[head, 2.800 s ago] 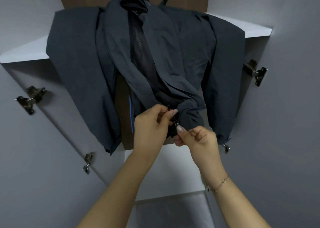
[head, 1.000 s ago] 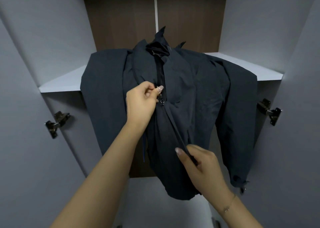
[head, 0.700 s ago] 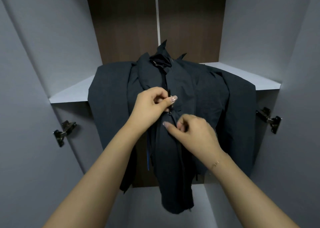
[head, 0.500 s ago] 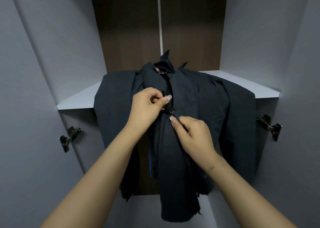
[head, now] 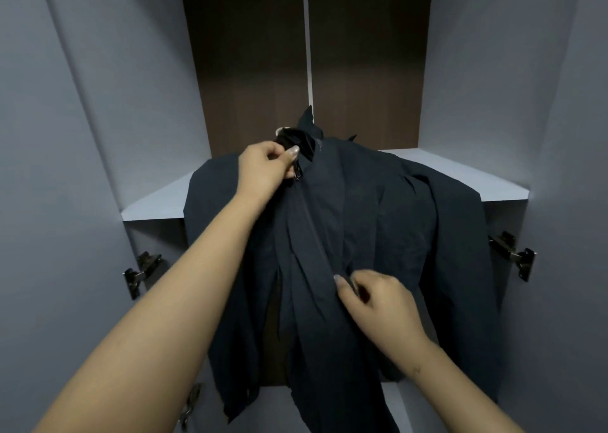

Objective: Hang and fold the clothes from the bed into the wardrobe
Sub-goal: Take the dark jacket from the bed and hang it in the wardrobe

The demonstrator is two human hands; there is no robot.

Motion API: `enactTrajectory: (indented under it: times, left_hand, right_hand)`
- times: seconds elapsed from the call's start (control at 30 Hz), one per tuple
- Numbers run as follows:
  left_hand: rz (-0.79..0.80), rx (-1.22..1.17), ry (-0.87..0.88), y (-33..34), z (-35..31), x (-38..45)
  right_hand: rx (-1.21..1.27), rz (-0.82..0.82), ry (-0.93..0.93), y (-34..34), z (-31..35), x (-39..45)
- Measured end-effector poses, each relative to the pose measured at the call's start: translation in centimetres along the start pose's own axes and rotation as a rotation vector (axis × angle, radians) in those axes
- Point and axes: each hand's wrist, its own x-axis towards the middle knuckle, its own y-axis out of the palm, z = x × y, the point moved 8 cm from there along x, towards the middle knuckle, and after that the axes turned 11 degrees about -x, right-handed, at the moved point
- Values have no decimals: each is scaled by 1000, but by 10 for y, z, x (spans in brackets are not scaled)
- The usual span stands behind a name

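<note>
Head view: we look into an open wardrobe (head: 98, 103) where a dark jacket (head: 394, 235) hangs in front of a pale shelf (head: 154, 205), its sleeves draped down on both sides. Our left hand (head: 266, 166) is up near the collar, thumb and fingers pinched on what looks like the zip pull (head: 297, 173). Our right hand (head: 378, 301) is lower on the front, fingers curled and pinching the fabric just beside the closed zip line, holding it taut. We cannot see a hanger or a rail; the collar hides whatever carries the jacket.

We judge the step in hand to be zipping the jacket closed as it hangs, and it seems nearly complete, since the pull sits just below the collar and the front below it lies joined. The bed and any other clothes are out of sight, so we cannot say how much of the whole task remains.

The next move, as we see it, calls for a short last pull upward with the left hand while the right keeps the front tensioned, then letting go with both and checking that the jacket hangs straight. The risk is the slider catching loose collar fabric, or the jacket being tugged askew.
</note>
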Motion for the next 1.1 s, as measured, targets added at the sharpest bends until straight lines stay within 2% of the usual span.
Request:
enactTrajectory:
  times: [0.1,0.33,0.53,0.63,0.83,0.97,1.1]
  left_hand:
    - [11,-70,-32,7,10,-7]
    - [73,-54,4,14,1,-5]
    - [-73,-43,41,-9,5,14]
    - [-94,-72,25,-15,10,26]
    - [-15,-9,68,-2,7,28]
    - [-32,-119,42,-14,11,32]
    - [-80,-161,39,-26,9,43]
  right_hand:
    - [-96,34,87,-1,6,43]
    - [-171,24,23,6,45,130]
    - [-44,94,-136,3,46,80]
    - [-100,189,-104,10,27,48]
    - [-219,38,10,0,41,115]
    - [-317,78,-64,27,57,147]
    - [-249,1,-167,34,57,124]
